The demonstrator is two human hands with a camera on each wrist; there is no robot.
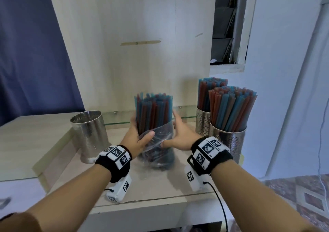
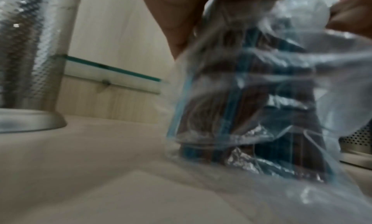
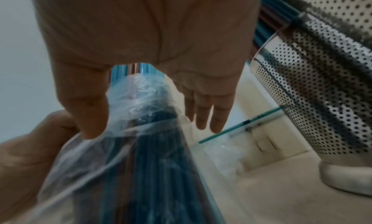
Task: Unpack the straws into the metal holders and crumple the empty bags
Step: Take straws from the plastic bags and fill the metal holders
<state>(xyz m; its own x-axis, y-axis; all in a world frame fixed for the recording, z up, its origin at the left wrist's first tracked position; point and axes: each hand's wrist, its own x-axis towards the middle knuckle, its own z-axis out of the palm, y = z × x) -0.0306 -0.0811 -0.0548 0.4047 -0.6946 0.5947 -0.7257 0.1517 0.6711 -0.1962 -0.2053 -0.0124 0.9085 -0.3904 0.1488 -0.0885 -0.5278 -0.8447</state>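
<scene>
A bundle of blue and red straws (image 1: 153, 110) stands upright on the table, its lower half inside a clear plastic bag (image 1: 158, 153) that is rolled down. My left hand (image 1: 141, 127) grips the bundle from the left, thumb across the bag's front. My right hand (image 1: 175, 132) lies against the right side with straight fingers, its thumb touching the bag. The right wrist view shows the bag (image 3: 141, 163) between the thumb and straight fingers (image 3: 209, 116). In the blurred left wrist view the bag (image 2: 251, 116) stands on the table. An empty perforated metal holder (image 1: 89, 133) stands to the left.
Two metal holders full of straws (image 1: 229, 142) (image 1: 203, 121) stand close on the right. A low glass shelf (image 1: 121, 117) runs along the back panel. A whitish crumpled plastic lump (image 3: 225, 155) lies behind the bundle. The table's front edge (image 1: 151, 201) is near my wrists.
</scene>
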